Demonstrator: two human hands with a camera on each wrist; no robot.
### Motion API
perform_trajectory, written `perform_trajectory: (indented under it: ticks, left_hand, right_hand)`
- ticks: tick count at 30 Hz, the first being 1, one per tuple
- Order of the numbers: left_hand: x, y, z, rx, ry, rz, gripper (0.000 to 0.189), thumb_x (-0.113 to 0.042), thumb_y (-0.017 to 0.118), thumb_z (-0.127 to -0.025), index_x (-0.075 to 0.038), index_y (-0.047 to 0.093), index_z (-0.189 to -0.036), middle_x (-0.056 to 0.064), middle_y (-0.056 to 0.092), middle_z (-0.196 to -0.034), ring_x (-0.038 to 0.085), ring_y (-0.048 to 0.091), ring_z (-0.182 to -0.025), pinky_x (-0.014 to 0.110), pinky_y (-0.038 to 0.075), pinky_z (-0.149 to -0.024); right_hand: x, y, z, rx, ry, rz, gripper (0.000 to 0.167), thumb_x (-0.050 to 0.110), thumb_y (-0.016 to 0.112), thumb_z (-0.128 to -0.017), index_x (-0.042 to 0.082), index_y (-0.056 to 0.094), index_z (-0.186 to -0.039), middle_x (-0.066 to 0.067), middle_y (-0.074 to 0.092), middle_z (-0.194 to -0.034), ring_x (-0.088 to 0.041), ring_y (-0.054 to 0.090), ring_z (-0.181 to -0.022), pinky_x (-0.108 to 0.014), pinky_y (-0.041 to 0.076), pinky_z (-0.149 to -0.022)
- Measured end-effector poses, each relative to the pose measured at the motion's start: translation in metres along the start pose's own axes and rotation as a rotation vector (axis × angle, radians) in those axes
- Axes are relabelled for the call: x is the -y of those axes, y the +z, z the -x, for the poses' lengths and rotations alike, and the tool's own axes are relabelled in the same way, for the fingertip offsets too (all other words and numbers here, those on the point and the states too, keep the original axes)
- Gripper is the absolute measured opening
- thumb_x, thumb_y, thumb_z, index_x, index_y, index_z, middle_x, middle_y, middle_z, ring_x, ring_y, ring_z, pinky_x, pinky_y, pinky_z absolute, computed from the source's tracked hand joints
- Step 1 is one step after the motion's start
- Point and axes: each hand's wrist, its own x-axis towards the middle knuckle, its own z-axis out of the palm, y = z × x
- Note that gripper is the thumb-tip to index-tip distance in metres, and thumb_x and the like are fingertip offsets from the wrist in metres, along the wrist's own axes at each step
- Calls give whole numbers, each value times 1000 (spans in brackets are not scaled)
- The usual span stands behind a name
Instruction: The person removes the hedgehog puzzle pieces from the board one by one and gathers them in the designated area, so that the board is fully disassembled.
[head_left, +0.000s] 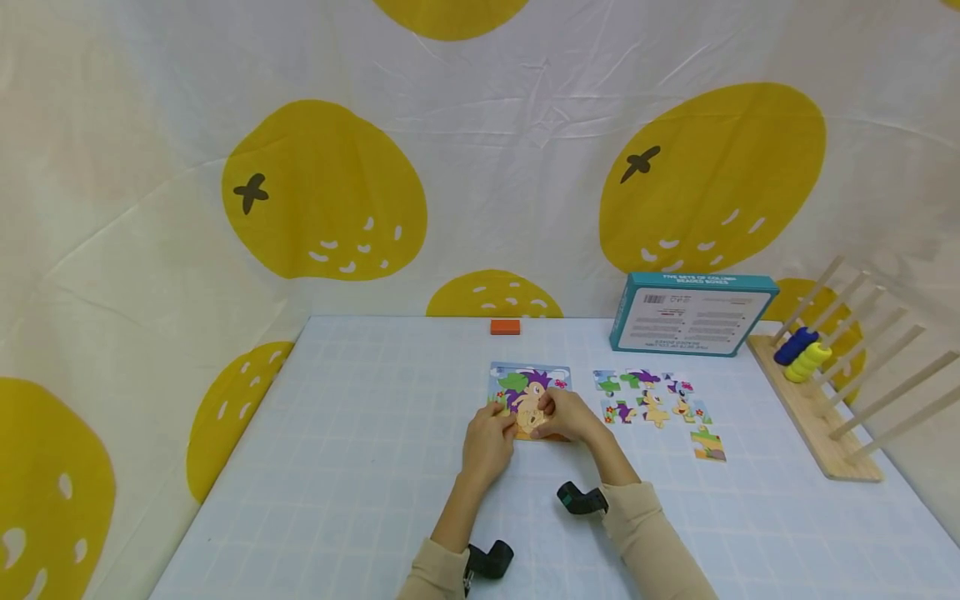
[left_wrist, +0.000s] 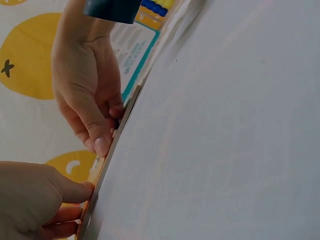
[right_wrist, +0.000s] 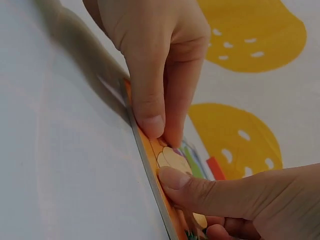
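Observation:
A square puzzle board [head_left: 551, 375] with a purple-haired cartoon figure lies on the table. Over its lower left part my left hand [head_left: 486, 446] bends down, thumb and fingertips on the board; whether they pinch anything is hidden. My right hand [head_left: 572, 417] reaches its lower right side with curled fingers. In the right wrist view a cream puzzle piece [right_wrist: 172, 157] sits between the hands, under the right thumb [right_wrist: 175, 178], and appears pinched at its edge. The left hand [right_wrist: 157, 55] comes down close beside it. Loose puzzle pieces [head_left: 654, 410] lie right of the board.
A teal-edged box [head_left: 693, 317] leans at the back right. Beside it stands a wooden peg rack [head_left: 825, 421] with blue beads [head_left: 795, 346] and yellow beads [head_left: 808, 363]. A small orange-red block [head_left: 505, 327] lies at the table's far edge.

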Motion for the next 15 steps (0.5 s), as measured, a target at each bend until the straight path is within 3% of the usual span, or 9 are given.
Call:
perform_trajectory:
  ticks: [6,15]
  left_hand:
    - [0,0,0,-11,12,-1,18,-10,70,-83,-4,74,-99,15,64,-113,30,59,-104,43,46,-90]
    - [-1,0,1,-13,-3,3,20,-11,71,-82,-3,73,-100,14,64,-113,30,58,-105,43,46,-91]
  right_hand:
    - [-3,1,2,-13,-20,-53,35,9,83,-69,2,56,-91,-5,50,-72,-16,45,-65,-25,38,-56]
    - [-11,-1,9,34,-191,-7,45,14,81,-73,-4,59,-108,-3,50,-77,-15,43,-69,-23,37,-57]
